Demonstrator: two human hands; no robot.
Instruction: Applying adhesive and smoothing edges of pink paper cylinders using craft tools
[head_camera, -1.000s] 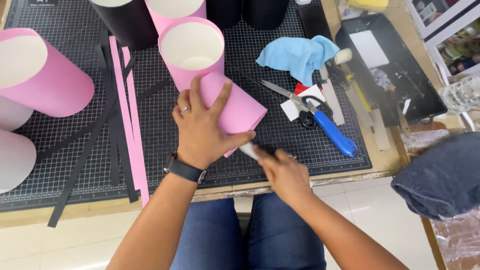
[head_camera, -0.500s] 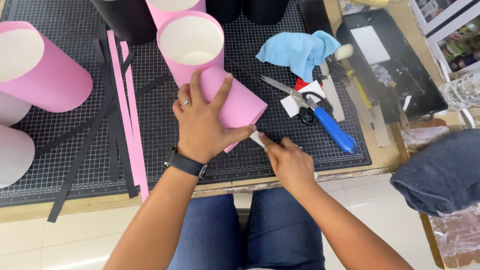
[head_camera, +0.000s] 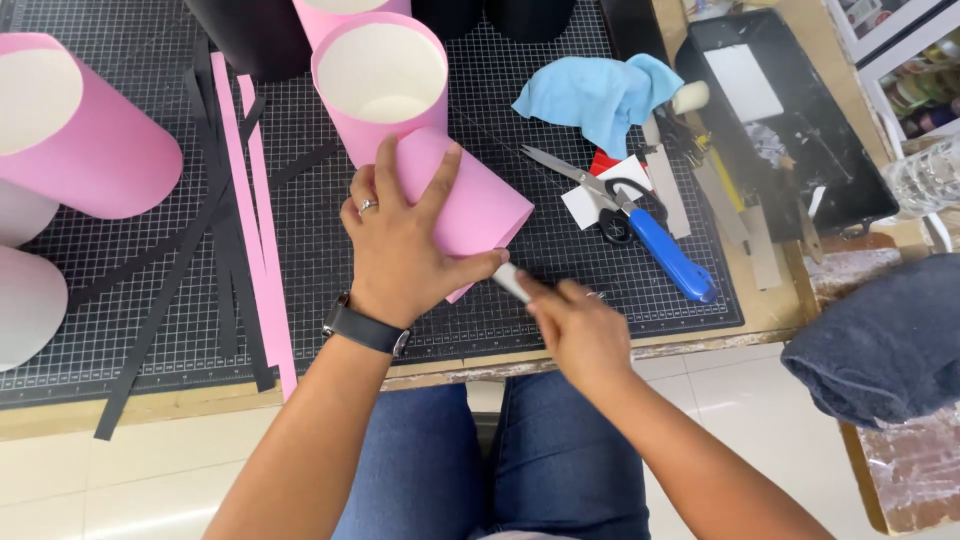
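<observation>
Right hand (head_camera: 575, 325) shifted, pink tube (head_camera: 470, 205) under left hand (head_camera: 400, 245)

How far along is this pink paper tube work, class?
Done: several pink tubes already stand or lie rolled on the cutting mat. In hand: the left hand presses a flat pink sheet while the right hand works a small white tool at its edge. Left: pink and black strips lie loose, unused.

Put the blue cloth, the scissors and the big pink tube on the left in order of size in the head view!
1. Pink tube, largest.
2. Blue cloth and scissors: alike, so unranked.
</observation>
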